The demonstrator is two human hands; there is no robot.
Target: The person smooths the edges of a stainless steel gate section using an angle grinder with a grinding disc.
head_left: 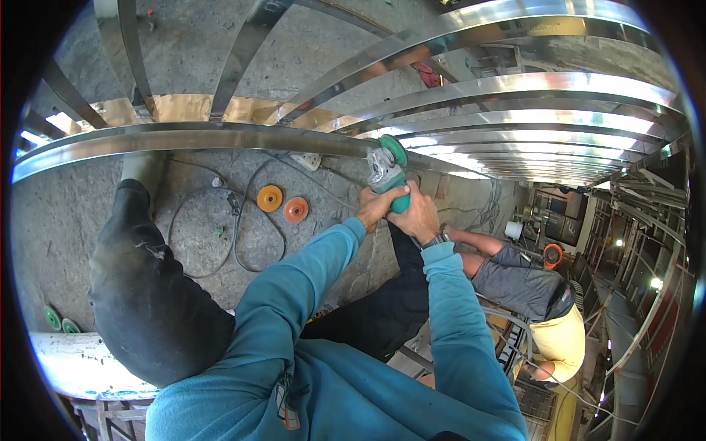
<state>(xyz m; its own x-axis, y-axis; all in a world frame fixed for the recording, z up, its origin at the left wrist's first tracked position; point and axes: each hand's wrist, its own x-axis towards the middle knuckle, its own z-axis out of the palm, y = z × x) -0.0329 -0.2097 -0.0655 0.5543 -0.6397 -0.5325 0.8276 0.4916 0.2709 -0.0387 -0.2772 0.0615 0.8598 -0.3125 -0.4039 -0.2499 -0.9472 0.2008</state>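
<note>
Both my hands grip a green angle grinder. My left hand wraps its body from the left. My right hand, with a watch on the wrist, holds it from the right. The grinder's green disc touches the edge of a polished steel bar of a large metal frame. My sleeves are teal.
More shiny steel bars fan out above and to the right. On the concrete floor lie an orange disc, a red-orange disc, cables and a power strip. Another person in grey shorts crouches at the right.
</note>
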